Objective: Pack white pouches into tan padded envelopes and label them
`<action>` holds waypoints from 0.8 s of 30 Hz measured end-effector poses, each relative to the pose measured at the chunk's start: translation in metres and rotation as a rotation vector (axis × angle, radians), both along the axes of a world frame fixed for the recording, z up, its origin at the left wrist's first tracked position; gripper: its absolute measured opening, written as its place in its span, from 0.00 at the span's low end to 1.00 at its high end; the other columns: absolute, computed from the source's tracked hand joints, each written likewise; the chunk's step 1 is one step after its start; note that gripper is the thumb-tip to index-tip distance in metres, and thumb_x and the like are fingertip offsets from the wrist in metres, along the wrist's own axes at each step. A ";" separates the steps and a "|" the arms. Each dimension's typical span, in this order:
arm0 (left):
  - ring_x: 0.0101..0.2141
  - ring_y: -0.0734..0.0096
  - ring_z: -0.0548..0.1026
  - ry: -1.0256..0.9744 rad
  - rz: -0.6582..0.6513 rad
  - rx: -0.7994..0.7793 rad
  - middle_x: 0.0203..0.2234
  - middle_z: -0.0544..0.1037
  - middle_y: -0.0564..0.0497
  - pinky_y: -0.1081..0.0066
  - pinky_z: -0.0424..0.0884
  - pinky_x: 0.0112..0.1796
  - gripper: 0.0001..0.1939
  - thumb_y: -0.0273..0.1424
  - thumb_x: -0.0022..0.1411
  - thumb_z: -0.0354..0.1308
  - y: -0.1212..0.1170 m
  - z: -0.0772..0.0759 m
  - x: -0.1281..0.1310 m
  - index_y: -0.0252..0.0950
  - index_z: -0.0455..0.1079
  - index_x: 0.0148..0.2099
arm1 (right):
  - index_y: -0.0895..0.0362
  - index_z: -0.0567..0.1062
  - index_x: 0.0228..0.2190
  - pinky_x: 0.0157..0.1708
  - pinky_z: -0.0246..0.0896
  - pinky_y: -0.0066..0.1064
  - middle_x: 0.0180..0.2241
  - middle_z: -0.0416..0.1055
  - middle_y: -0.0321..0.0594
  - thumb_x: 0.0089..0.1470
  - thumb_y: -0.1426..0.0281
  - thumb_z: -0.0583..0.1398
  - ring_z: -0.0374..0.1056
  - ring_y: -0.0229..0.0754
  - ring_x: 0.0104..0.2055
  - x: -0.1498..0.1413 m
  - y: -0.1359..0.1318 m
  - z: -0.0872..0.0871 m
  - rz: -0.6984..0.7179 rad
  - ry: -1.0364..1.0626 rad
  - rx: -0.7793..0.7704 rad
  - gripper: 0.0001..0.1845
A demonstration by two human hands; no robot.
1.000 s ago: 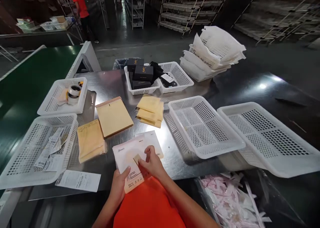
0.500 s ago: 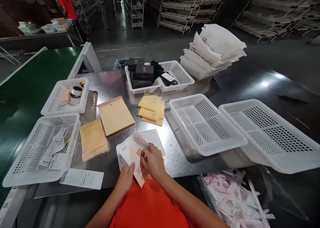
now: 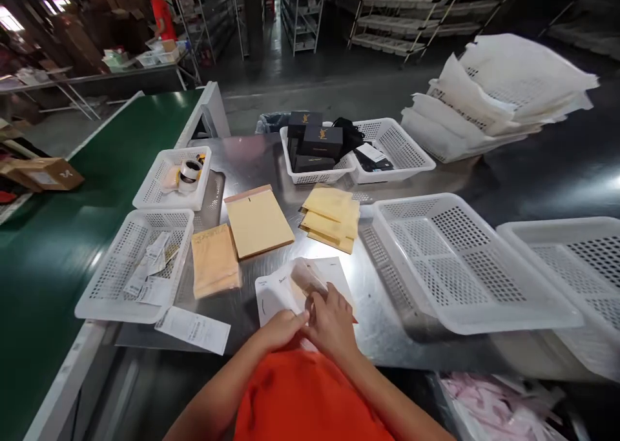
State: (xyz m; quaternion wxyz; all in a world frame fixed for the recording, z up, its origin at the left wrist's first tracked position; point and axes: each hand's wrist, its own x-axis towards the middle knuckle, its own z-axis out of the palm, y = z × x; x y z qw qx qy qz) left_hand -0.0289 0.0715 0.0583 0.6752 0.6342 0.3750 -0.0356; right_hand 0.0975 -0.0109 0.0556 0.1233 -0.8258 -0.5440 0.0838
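My left hand (image 3: 283, 328) is closed at the table's front edge, thumb pressed on a white paper (image 3: 287, 297). Close against it, my right hand (image 3: 332, 318) is closed round the lower end of a translucent, pinkish plastic packet (image 3: 308, 277), whose contents are blurred. Behind the hands lie white printed sheets (image 3: 338, 270), partly covered by the fingers. Left of them are a peach-coloured packet (image 3: 216, 260) and a stack of tan padded envelopes (image 3: 259, 223). Several yellow padded envelopes (image 3: 330, 214) overlap just beyond the sheets.
White baskets hold tape rolls (image 3: 189, 175), paper slips (image 3: 154, 266) and black boxes (image 3: 321, 141). A large white basket (image 3: 455, 260) stands right; lined baskets (image 3: 498, 99) are stacked behind. A printed slip (image 3: 194, 330) lies front left. A green conveyor (image 3: 121, 150) runs along the left.
The view has turned left, so things appear further right. My hands have come together; the printed paper between them is now mostly hidden, and the translucent packet shows more plainly above my right hand.
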 end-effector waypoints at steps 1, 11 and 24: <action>0.35 0.64 0.75 0.039 -0.053 0.042 0.30 0.79 0.49 0.67 0.70 0.40 0.21 0.45 0.62 0.53 0.011 -0.001 -0.007 0.32 0.76 0.34 | 0.61 0.73 0.40 0.49 0.58 0.51 0.57 0.58 0.64 0.44 0.61 0.65 0.61 0.66 0.52 0.003 0.000 -0.004 0.019 0.012 0.026 0.22; 0.49 0.58 0.71 0.864 0.016 0.864 0.45 0.74 0.40 0.55 0.66 0.49 0.13 0.26 0.68 0.45 0.177 -0.050 -0.120 0.29 0.70 0.46 | 0.60 0.77 0.37 0.48 0.61 0.52 0.55 0.60 0.62 0.45 0.68 0.62 0.63 0.65 0.51 0.031 -0.047 -0.055 -0.024 -0.082 -0.054 0.15; 0.40 0.65 0.76 0.956 -0.217 1.073 0.40 0.77 0.46 0.64 0.71 0.41 0.12 0.20 0.66 0.46 0.209 -0.080 -0.143 0.30 0.71 0.43 | 0.57 0.78 0.37 0.49 0.60 0.53 0.56 0.63 0.58 0.46 0.65 0.62 0.64 0.66 0.52 0.023 -0.059 -0.066 -0.232 -0.024 -0.211 0.15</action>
